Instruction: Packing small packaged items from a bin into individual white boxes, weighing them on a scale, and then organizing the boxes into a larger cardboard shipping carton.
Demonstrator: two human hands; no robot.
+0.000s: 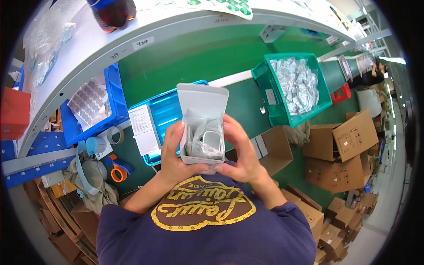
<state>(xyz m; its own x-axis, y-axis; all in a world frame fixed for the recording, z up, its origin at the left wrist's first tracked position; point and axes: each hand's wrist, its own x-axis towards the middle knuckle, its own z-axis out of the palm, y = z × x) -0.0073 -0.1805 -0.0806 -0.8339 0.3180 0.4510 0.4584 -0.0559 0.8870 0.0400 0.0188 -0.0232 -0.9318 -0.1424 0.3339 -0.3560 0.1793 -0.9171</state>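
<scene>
A small white carton [202,100] is held upright close to my chest, its lid flap raised at the far side. Inside sits a light grey, rounded item [211,140] wrapped in clear plastic, its kind not plain. My left hand [173,152] is closed round the carton's left wall, the thumb at its near edge. On the opposite wall my right hand [242,151] grips likewise, its thumb near the other one. Beyond the carton lies a blue tray [167,105], partly covered by it. A white printed box [145,129] rests on the tray's left side.
A green bin [264,81] of silvery packets [297,86] stands at right. To the left are a blue bin [115,90] with label sheets and an orange tape roll [118,174]. A shelf [84,57] with a dark bottle [114,17] spans above; cardboard boxes [355,136] lie right.
</scene>
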